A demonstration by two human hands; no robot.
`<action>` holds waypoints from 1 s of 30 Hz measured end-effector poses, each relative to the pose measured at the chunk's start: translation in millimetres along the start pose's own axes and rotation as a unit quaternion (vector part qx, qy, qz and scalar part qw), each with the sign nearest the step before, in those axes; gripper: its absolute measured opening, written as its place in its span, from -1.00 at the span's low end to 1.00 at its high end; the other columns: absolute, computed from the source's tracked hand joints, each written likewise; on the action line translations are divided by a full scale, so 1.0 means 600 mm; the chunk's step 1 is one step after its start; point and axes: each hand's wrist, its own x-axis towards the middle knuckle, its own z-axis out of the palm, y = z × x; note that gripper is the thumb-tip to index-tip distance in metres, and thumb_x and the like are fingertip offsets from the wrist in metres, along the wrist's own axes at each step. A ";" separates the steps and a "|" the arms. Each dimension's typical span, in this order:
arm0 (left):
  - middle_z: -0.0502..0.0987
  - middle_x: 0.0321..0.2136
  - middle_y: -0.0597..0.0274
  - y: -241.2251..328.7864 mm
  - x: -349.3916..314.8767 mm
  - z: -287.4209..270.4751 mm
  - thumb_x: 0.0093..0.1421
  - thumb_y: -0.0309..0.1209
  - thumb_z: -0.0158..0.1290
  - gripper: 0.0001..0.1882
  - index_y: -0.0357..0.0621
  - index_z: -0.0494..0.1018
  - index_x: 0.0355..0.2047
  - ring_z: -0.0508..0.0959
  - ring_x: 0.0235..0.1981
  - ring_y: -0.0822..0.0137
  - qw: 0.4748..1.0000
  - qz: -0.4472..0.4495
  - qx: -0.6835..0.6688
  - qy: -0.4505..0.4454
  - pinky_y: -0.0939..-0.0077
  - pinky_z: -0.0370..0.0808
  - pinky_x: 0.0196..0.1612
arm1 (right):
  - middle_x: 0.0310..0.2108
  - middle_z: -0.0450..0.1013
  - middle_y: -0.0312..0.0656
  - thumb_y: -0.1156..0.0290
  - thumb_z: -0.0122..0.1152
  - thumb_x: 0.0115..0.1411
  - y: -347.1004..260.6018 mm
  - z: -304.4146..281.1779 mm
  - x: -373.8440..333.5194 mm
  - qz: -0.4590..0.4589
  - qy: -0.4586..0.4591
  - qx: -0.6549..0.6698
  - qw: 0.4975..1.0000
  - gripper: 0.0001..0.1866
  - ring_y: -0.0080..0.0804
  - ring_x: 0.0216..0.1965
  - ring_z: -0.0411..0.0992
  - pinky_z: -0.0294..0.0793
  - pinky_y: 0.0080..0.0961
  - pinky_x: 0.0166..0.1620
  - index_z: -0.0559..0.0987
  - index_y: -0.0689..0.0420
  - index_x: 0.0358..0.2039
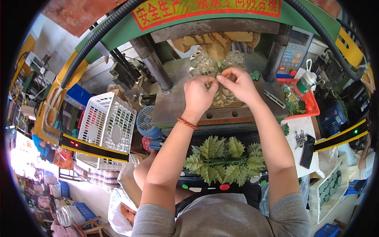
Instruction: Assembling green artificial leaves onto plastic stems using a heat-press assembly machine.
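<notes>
Both my hands meet over a brass-coloured, leaf-patterned mould [226,99] on the bed of a green press. My left hand [199,94] is closed, with thumb and fingers pinched at the mould's middle. Close beside it, my right hand [241,85] pinches with thumb and forefinger. A thin greenish bit shows near the fingertips, too small to name. Just above hangs the press's yellowish upper block [216,45]. On the press bed to the right lie metal tweezers [274,98] and a small green piece [255,75]. Green artificial leaves [221,152] lie in front of me, below my hands.
Steel columns [153,65] flank the mould. At right are a red basket [314,103] with a bottle [306,83], keys [301,138] and a phone [307,152]. White crates [106,122] and a blue basket [146,121] stand left. A red button [224,187] sits near my lap.
</notes>
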 end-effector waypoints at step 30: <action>0.51 -0.59 0.24 -0.077 -0.041 -0.037 0.03 -0.42 0.15 -0.85 -0.26 0.58 -0.45 0.29 -0.68 0.39 0.995 -0.049 -0.091 -0.015 0.53 0.30 -0.58 | -0.59 0.40 -0.32 0.46 0.21 0.09 -0.008 0.043 0.040 0.110 -0.145 -0.091 0.979 -0.89 -0.63 -0.59 0.24 0.23 -0.68 -0.52 0.55 0.24 -0.43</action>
